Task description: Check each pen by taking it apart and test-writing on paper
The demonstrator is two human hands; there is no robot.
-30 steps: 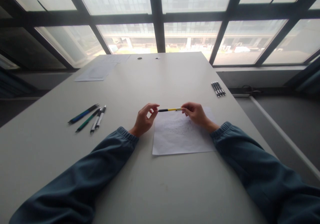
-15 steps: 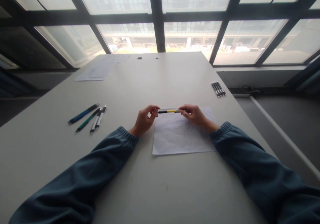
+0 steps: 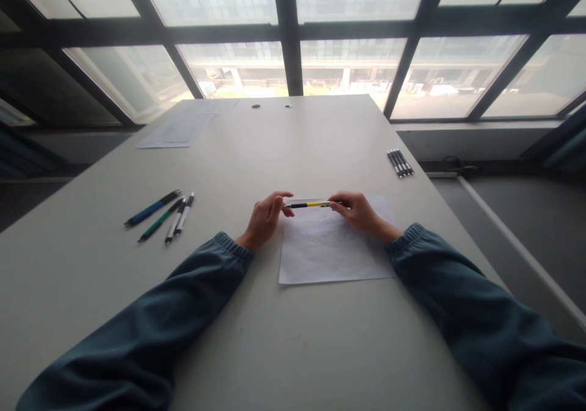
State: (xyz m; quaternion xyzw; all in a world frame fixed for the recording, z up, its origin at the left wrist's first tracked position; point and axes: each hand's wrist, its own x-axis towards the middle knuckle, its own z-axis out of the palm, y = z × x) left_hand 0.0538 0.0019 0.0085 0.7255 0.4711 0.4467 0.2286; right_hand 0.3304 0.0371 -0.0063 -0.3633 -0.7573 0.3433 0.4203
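Observation:
A yellow and black pen (image 3: 314, 204) lies level in the air between my two hands, its pointed tip to the left. My right hand (image 3: 354, 208) is closed in a pinch on the pen's right end. At the tip, my left hand (image 3: 268, 215) has its thumb and fingers apart; whether a finger touches the tip I cannot tell. Below the pen, a white sheet of paper (image 3: 315, 261) with faint grey marks rests on the table, partly under my right hand and wrist.
On the white table (image 3: 256, 338), a blue pen (image 3: 153, 207), a green pen (image 3: 160, 220) and two white pens (image 3: 180, 218) lie at the left. Several black pens (image 3: 400, 163) are lined up near the right edge. Loose papers (image 3: 176, 127) lie at the far left, before the windows.
My left thumb and fingers have spread from their pinch at the pen's tip, and more of the tip shows. My right hand stays in place on the pen.

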